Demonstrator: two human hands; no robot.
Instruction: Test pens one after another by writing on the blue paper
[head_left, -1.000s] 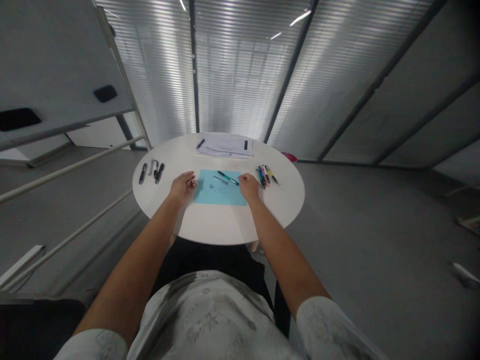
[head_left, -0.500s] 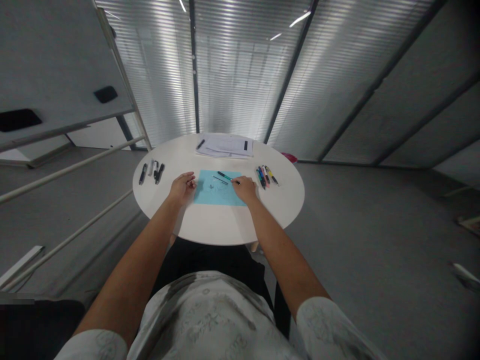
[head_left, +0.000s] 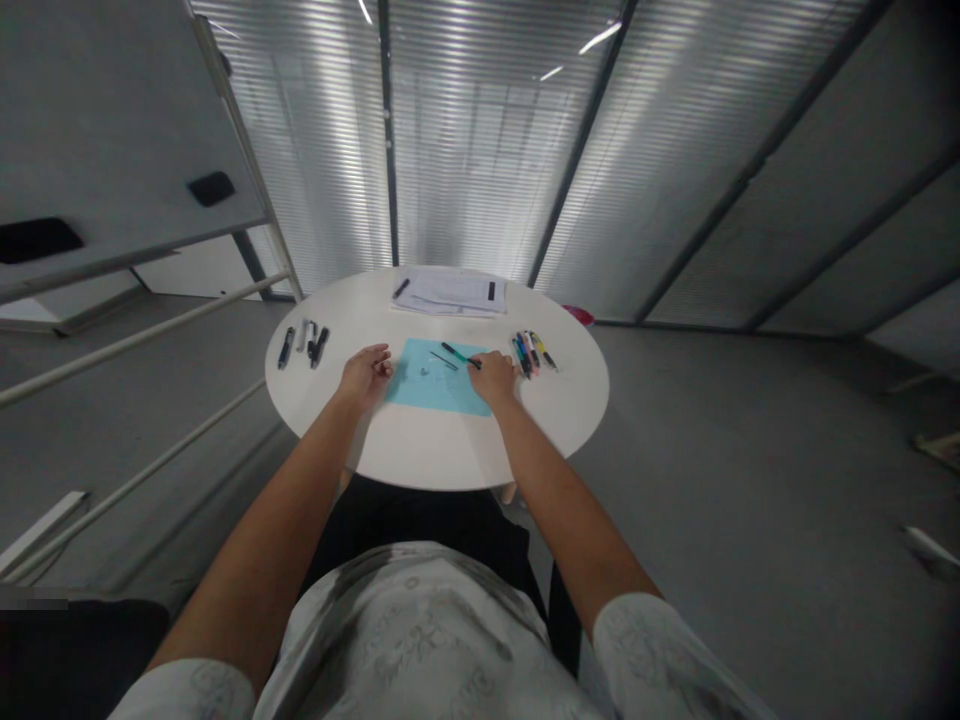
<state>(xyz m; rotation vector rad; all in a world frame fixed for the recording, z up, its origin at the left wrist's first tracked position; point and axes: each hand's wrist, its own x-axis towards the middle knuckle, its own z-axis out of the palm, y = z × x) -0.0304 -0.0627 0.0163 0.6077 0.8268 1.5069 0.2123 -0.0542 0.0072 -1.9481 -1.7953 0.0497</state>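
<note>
A light blue sheet of paper (head_left: 439,397) lies slightly turned on the round white table (head_left: 424,450). On it are a green and black pen (head_left: 455,353), a thin dark rod like a pen refill (head_left: 444,361) and a few tiny pieces too small to name. My right hand (head_left: 493,378) rests at the sheet's right side, fingers closed around the pen's near end; the fingertips are partly hidden. My left hand (head_left: 365,375) lies on its side by the sheet's left edge, fingers loosely curled and apart, holding nothing.
Several dark and grey markers (head_left: 311,338) lie at the table's left. Several coloured pens (head_left: 531,353) sit just right of my right hand. A stack of white papers (head_left: 450,293) is at the far edge, with a dark pen (head_left: 401,288) on it. A whiteboard frame (head_left: 247,150) stands left.
The blue sheet has turned slightly clockwise, its top edge shifting right. The pen and the thin rod have moved a little right, as has my right hand. My left hand stays put.
</note>
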